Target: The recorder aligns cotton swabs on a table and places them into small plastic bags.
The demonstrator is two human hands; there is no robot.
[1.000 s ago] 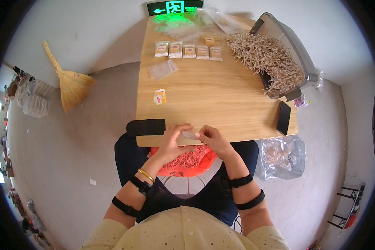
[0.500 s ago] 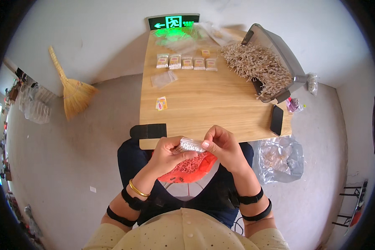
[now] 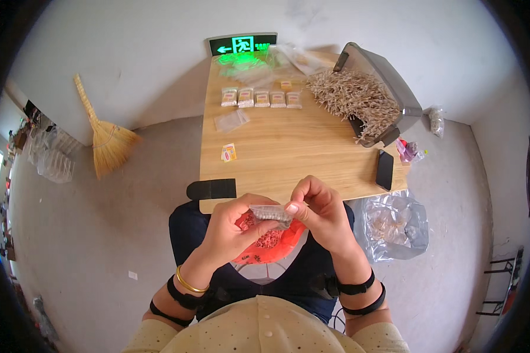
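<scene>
Over my lap, a small clear bag of cotton swabs (image 3: pixel 270 216) is pinched between my two hands. My left hand (image 3: pixel 232 228) grips its body, thumb across the front. At the right end of the bag's top edge, the thumb and forefinger of my right hand (image 3: pixel 325 222) press together. Below the hands lies a red plastic bag (image 3: pixel 268 254) with many thin reddish sticks inside. On the wooden table (image 3: pixel 277 162), a row of several filled small bags (image 3: pixel 261 99) stands at the back. Nearer are a flat clear bag (image 3: pixel 232 120) and small yellow-and-white printed cards (image 3: pixel 228 152).
A grey bin (image 3: pixel 388 79) tipped on its side spills thin sticks (image 3: pixel 350 97) at the table's right. A phone (image 3: pixel 384 169) and black strap (image 3: pixel 212 189) lie near the front edge. Beside the table are a clear sack (image 3: pixel 394 226) and a straw broom (image 3: pixel 109 141).
The bag in my hands has tilted, so its flat side shows more and the white swab tips less. Both hands keep hold of it. The view has shifted slightly.
</scene>
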